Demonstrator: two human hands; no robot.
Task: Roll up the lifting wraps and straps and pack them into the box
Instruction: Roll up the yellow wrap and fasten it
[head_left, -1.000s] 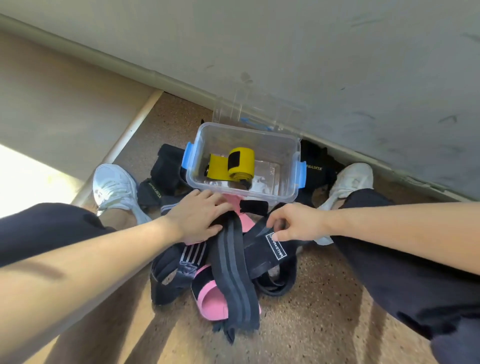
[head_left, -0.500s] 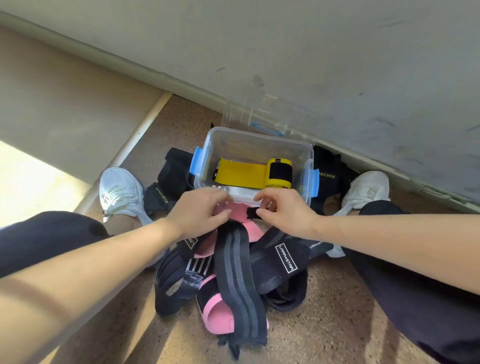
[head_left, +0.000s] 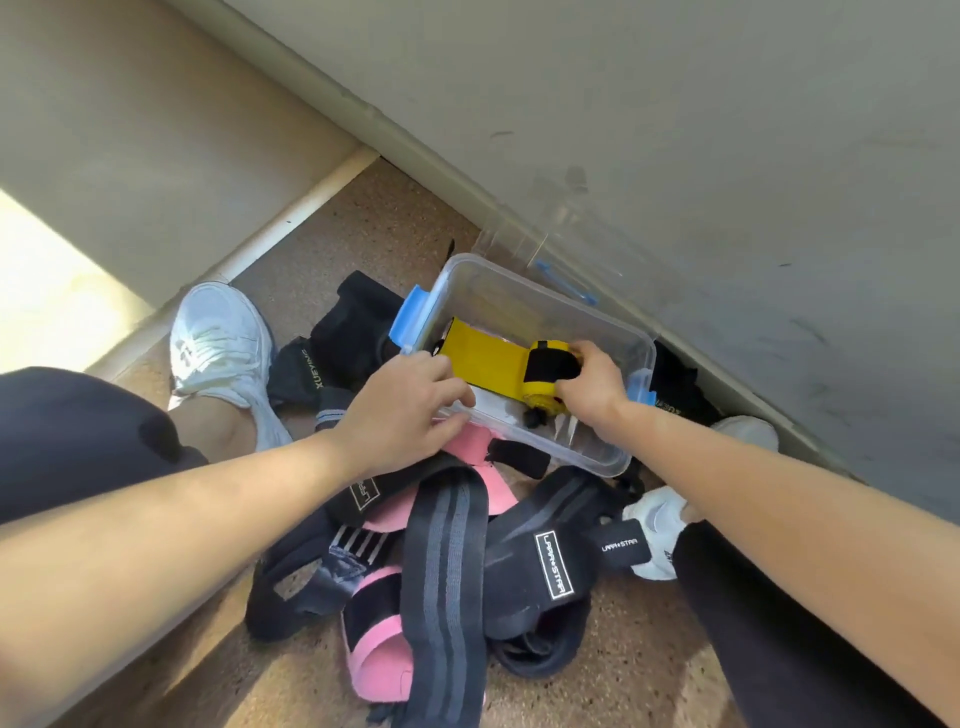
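A clear plastic box (head_left: 587, 457) with blue clips stands on the floor between my feet. Inside it lies a yellow wrap (head_left: 493, 358), partly unrolled, its rolled end banded in black. My right hand (head_left: 589, 384) is inside the box and grips that rolled end. My left hand (head_left: 405, 410) rests at the box's near left rim, fingers loosely curled over the edge and the wrap's flat tail. In front of the box lies a tangled pile of straps: a black wrap with grey stripes (head_left: 447, 587), a pink wrap (head_left: 379, 670) and black labelled straps (head_left: 550, 571).
The box's clear lid (head_left: 545, 244) leans against the wall behind it. Black pads (head_left: 332, 343) lie left of the box and more black gear (head_left: 675, 384) right of it. My white shoes (head_left: 218, 338) flank the pile. The wall runs close behind.
My right hand has moved from the pile into the box and taken hold of the yellow roll. My left hand lifted to the box rim. The camera view swung left.
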